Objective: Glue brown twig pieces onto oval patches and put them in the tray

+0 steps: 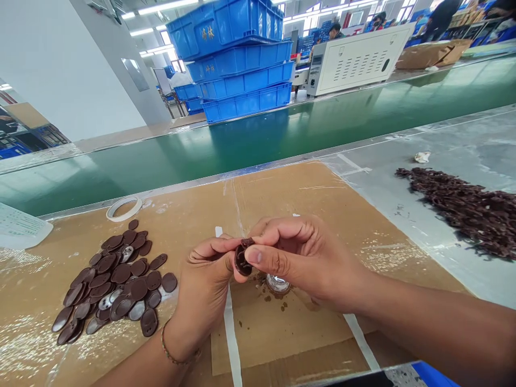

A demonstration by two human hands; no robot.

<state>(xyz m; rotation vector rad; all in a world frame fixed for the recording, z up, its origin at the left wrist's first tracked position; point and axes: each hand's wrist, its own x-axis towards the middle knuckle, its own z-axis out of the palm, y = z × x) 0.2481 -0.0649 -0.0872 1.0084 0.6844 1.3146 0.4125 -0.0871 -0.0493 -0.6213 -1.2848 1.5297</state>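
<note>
Between my two hands is a small dark brown oval piece (242, 260), held upright above the cardboard sheet. My left hand (213, 274) pinches it from the left with thumb and fingers. The thumb and index finger of my right hand (298, 258) close on its upper right edge. Just below my right hand, a small round clear dish (278, 284) sits on the cardboard with brown spots around it. To the left lies a loose pile of similar brown oval pieces (121, 274), a few of them shiny or pale.
A tape roll (124, 209) lies behind the pile. Dark shredded scraps (463, 207) are heaped at the right. Beyond the cardboard (290, 188) runs a green conveyor belt (181, 156), with stacked blue crates (245, 75) and a white machine (358, 59) behind. People are in the background.
</note>
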